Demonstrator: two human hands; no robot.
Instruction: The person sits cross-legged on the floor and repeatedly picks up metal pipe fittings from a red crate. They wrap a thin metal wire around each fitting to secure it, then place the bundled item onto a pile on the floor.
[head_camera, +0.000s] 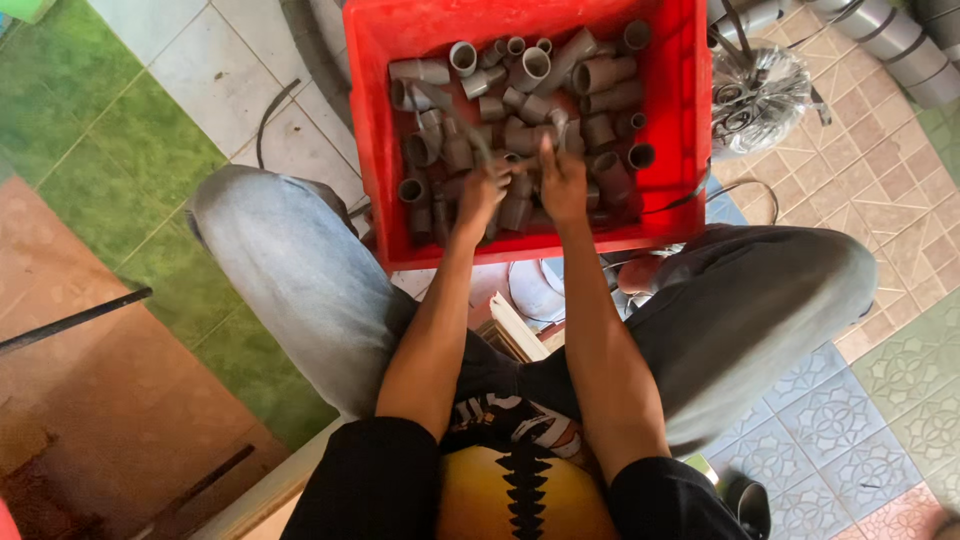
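Digging: both hands down in a red plastic crate (372, 120) full of grey pipe fittings (520, 110), near its front wall.
Left hand: left hand (482, 192) curled into the pile at the front-middle of the crate; fingers bent around or among fittings, but motion blur hides whether one piece is actually pinched. Cannot tell grip.
Right hand: right hand (562, 182) just beside the left, fingers closed downward onto the pile; looks like it pinches a small fitting, too blurred to confirm.
Between hands: a thin grey piece (478, 140) slants up toward the crate centre; unclear which hand, if either, holds it.
Fittings: short couplers, elbows and sleeves, heaped loose, open ends facing every way, spread from front wall to back wall.
Handling guess: rigid moulded plastic, light per piece, hard and smooth so a bit slippery if dusty. Not fragile. The pile will shift and rattle when one is pulled.
Grip point: across the barrel with thumb and fingers, or a finger hooked into an open socket end; elbows best taken at the bend.
Crate: stiff walls, sits on the floor between the knees (300, 260), front edge against the person's lap area.
Outward: tiled floor (860, 200) right of the crate, a shiny metal fan-like part (760, 95) by the crate's right wall, grey pipes (900, 45) at the far right corner.
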